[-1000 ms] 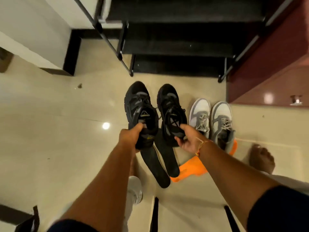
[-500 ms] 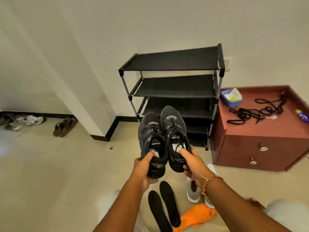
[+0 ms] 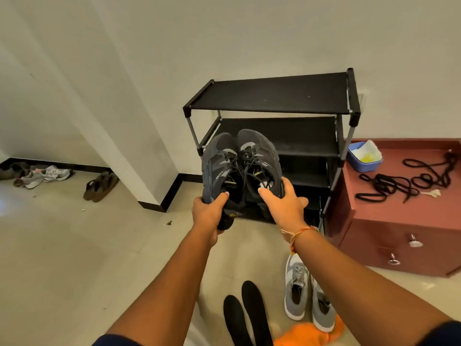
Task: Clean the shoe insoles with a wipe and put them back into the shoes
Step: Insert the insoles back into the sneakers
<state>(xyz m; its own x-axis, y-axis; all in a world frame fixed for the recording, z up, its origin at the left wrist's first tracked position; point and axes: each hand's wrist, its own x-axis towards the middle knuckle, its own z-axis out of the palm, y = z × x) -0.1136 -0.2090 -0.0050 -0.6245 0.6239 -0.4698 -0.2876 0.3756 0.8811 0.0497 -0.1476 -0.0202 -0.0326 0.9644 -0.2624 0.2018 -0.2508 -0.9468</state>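
I hold a pair of dark grey shoes up in the air in front of the black shoe rack point(image 3: 272, 96). My left hand point(image 3: 210, 212) grips the heel of the left dark shoe point(image 3: 217, 166). At the heel of the right dark shoe point(image 3: 259, 158), my right hand point(image 3: 282, 202) has its thumb in the opening. Two black insoles point(image 3: 245, 313) lie side by side on the floor below my arms. A pair of light grey shoes point(image 3: 303, 295) stands on the floor right of the insoles, partly on an orange cloth point(image 3: 299, 335).
A dark red cabinet point(image 3: 399, 221) stands right of the rack, with black laces point(image 3: 404, 178) and a blue tub point(image 3: 363, 158) on top. A white pillar point(image 3: 119, 121) is at left. Sandals point(image 3: 99, 187) and other shoes point(image 3: 37, 174) lie by the far left wall.
Both hands lifted the dark shoes off the floor and carried them up and forward toward the rack. The insoles stayed on the floor. My view tilted up.
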